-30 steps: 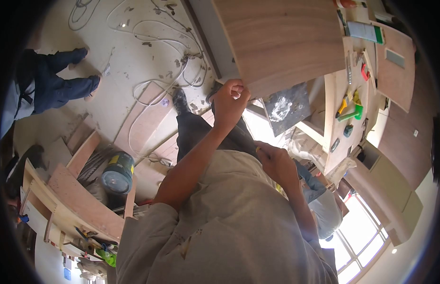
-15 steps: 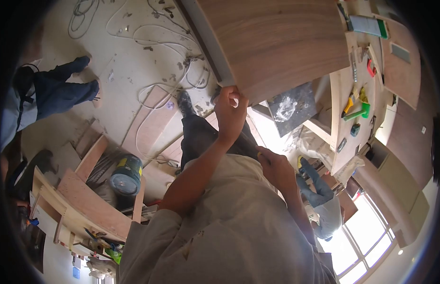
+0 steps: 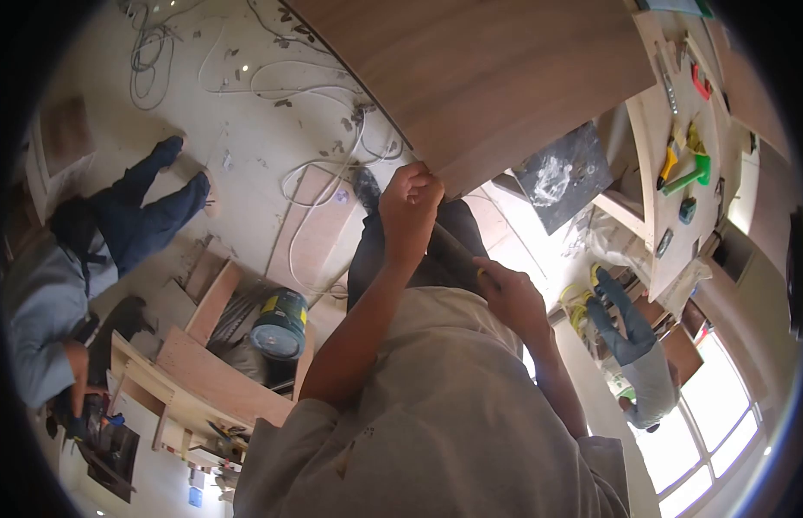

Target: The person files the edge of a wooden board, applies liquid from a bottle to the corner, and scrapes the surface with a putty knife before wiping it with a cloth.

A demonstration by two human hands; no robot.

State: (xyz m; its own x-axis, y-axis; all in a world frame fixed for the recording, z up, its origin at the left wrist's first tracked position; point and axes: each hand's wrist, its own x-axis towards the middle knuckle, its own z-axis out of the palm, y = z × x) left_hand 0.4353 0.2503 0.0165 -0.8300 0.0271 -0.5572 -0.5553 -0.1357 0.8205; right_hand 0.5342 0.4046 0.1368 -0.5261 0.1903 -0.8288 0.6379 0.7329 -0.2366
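Note:
A large brown wood-grain panel [image 3: 496, 78] fills the top middle of the head view, one corner pointing toward me. At that corner is my left hand [image 3: 410, 203], its fingers curled and pinched against the panel's edge. Whatever lies between those fingertips is hidden. Lower and to the right, in front of my waist, my right hand [image 3: 512, 298] is closed around something with a small yellowish part by the thumb. A dark, long shape [image 3: 456, 256] extends from this hand toward the panel corner; I cannot make out its kind.
White cables [image 3: 311, 164] lie across the littered floor beside a plank. A dark green bucket [image 3: 280, 324] stands among boards at left. On the right workbench [image 3: 639, 164] are a green-handled hammer [image 3: 690, 175] and other tools. One person [image 3: 99, 250] is at left, another [image 3: 634, 354] at right.
The panel's grey edge face, visible before, is now mostly out of sight, and its broad face shows. My left hand stays at the corner, fingers more closed. The surroundings have shifted rightward in view.

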